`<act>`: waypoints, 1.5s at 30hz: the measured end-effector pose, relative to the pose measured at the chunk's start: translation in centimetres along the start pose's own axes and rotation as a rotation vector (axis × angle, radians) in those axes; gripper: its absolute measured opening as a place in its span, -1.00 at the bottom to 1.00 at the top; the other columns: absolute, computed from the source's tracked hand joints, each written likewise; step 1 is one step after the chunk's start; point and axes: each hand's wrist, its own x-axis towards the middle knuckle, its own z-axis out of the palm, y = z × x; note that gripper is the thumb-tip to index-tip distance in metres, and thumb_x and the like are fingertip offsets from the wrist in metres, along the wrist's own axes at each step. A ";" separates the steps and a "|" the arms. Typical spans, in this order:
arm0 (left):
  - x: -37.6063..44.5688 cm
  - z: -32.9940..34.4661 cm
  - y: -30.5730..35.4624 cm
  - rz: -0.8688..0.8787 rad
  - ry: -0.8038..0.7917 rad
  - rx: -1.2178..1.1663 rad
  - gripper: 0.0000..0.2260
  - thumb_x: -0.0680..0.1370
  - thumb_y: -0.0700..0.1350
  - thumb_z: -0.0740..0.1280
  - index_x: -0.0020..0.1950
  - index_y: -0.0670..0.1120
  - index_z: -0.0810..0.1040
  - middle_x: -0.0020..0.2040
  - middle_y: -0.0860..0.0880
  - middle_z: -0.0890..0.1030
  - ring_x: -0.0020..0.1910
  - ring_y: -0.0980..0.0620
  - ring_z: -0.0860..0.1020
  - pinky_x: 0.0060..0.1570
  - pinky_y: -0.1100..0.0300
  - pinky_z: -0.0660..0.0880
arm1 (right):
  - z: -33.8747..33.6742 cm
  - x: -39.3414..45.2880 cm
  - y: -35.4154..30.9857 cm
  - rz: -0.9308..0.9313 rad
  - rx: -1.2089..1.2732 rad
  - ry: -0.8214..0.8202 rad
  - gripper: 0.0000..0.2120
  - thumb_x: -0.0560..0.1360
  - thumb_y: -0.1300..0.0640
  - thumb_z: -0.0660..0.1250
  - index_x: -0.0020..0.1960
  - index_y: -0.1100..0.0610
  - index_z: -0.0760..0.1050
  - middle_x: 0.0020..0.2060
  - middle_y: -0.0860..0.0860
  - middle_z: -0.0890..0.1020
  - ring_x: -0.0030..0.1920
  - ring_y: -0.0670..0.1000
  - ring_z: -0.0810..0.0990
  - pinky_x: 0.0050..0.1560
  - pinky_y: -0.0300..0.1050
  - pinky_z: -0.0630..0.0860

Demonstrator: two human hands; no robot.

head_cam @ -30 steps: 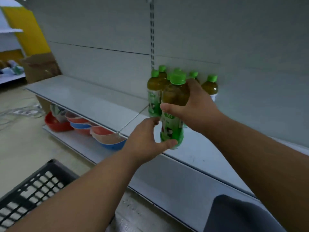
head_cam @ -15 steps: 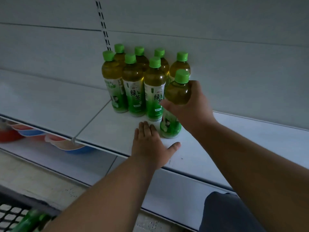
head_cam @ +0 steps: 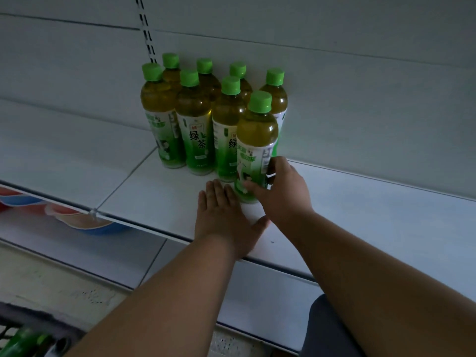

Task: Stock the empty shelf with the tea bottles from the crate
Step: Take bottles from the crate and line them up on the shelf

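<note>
Several green-capped tea bottles (head_cam: 194, 124) stand in a tight cluster at the back of the white shelf (head_cam: 373, 215). One more tea bottle (head_cam: 256, 140) stands upright at the cluster's front right. My right hand (head_cam: 280, 191) wraps around its lower label, thumb in front and fingers behind. Just left of that bottle's base, my left hand (head_cam: 224, 220) lies flat, palm down, on the shelf and holds nothing. The dark crate (head_cam: 15, 323) shows at the bottom left corner with a blurred green bottle (head_cam: 23, 341) inside.
Stacked coloured bowls (head_cam: 87, 224) sit on the lower shelf at the left, under the shelf edge. A slotted upright rail (head_cam: 145, 29) runs up the back panel behind the bottles. My knee in dark cloth (head_cam: 332, 333) is at the bottom right.
My right hand has slid from the bottle's shoulder down to its lower label, with the bottle standing on the shelf. The left hand stays flat. The view has moved closer.
</note>
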 end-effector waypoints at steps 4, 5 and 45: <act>0.1 0.3 -0.1 0.000 0.012 -0.015 0.02 0.45 0.53 -0.20 0.60 -0.24 -0.25 0.61 -0.28 -0.23 0.59 -0.21 -0.28 0.54 -0.11 -0.25 | 0.2 1.4 0.0 0.027 -0.041 0.016 -0.51 0.43 -0.13 0.49 0.22 0.08 0.43 0.11 0.01 0.59 0.06 0.06 0.58 -0.07 -0.06 0.51; 0.1 0.4 -0.1 0.002 0.017 -0.020 0.02 0.45 0.53 -0.20 0.60 -0.24 -0.25 0.61 -0.28 -0.23 0.59 -0.21 -0.28 0.54 -0.11 -0.26 | 0.3 1.9 -0.1 0.038 -0.048 0.019 -0.52 0.45 -0.11 0.48 0.23 0.10 0.42 0.13 0.02 0.58 0.08 0.08 0.58 -0.06 -0.05 0.51; -44.4 8.0 -32.5 -0.953 0.255 -0.194 -0.42 0.55 0.31 0.21 0.53 0.15 0.29 0.38 0.05 0.47 0.32 -0.03 0.41 0.31 -0.04 0.38 | 21.5 -30.9 -29.9 -1.290 -0.313 -0.875 -0.38 0.50 -0.15 0.37 0.49 -0.03 0.27 0.35 0.03 0.44 0.30 0.10 0.44 0.26 0.07 0.45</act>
